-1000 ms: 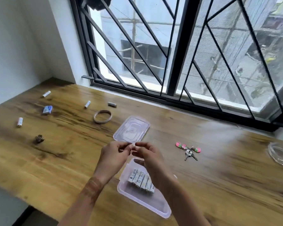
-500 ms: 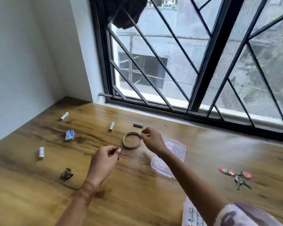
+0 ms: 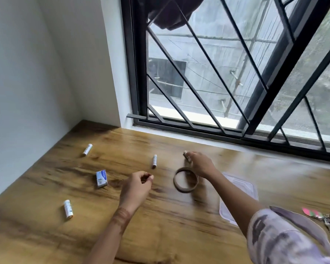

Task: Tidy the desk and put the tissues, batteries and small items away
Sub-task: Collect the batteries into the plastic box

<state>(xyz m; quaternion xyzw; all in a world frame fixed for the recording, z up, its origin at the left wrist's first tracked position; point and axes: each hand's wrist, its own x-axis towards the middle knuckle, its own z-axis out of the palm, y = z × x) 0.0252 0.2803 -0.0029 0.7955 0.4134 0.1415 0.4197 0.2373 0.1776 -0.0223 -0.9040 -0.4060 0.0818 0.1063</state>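
On the wooden desk lie three white batteries: one far left, one in the middle, one near left. My right hand reaches beyond a brown tape ring and pinches a small grey battery at its fingertips. My left hand hovers with curled fingers, thumb against forefinger, between the middle battery and the ring; I see nothing in it. A small blue-and-white box lies left of it.
A clear plastic lid lies under my right forearm. Keys with pink tags sit at the right edge. A barred window runs along the back, and a white wall closes the left side.
The view swung left, so the box of batteries has left the frame. My right hand went from the ring's rim on to the grey battery. The left hand stayed curled.
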